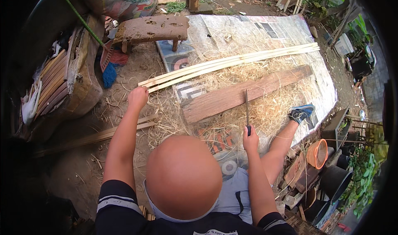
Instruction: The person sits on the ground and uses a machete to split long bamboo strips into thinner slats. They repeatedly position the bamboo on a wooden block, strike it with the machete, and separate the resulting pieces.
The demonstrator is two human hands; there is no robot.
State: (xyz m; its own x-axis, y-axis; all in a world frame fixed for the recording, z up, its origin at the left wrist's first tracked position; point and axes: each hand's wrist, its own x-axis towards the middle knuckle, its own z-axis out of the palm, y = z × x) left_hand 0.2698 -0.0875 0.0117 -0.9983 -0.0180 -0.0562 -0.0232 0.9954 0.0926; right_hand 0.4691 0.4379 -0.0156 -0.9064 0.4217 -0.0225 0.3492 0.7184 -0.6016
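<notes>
My left hand (138, 98) is closed round the near end of several long pale strips (248, 57), which look like split bamboo. They stretch away to the far right, above the shavings. In my right hand (250, 140) is a knife (247, 110), its black handle gripped and its thin blade pointing away from me. The blade's tip lies over a brown wooden plank (248, 92). Curly, straw-coloured shavings (265, 115) surround the plank. Between my arms rises my bent knee (184, 177), hiding part of the ground.
A printed sheet (319, 75) lies under the shavings. Beyond it stand a low wooden bench (153, 28) and a stuffed sack (118, 1). More strips (103, 133) lie at left, near a blue brush (109, 75). An orange basket (317, 154) and black pots (335, 183) sit at right.
</notes>
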